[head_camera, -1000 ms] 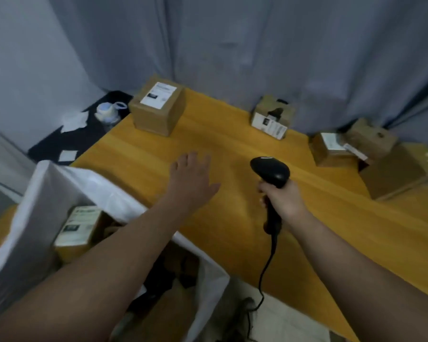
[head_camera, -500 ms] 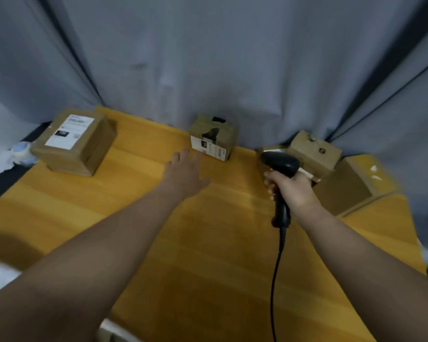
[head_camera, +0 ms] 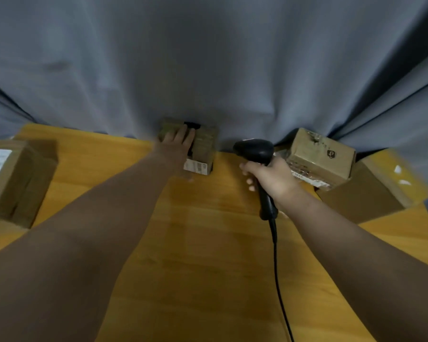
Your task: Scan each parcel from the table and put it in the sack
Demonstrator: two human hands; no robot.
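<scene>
Head view: I see the left hand (head_camera: pixel 177 144) lying on the small cardboard box (head_camera: pixel 204 146) at the far edge of the table (head_camera: pixel 208 255), I think to lift it; grip unclear. The right hand (head_camera: pixel 272 180) holds the barcode scanner (head_camera: pixel 254 149) close, ready to scan.

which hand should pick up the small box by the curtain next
Left. The left hand rests on top of the small box. The right hand grips the scanner, so it is probably better used for aiming at the label.
</scene>
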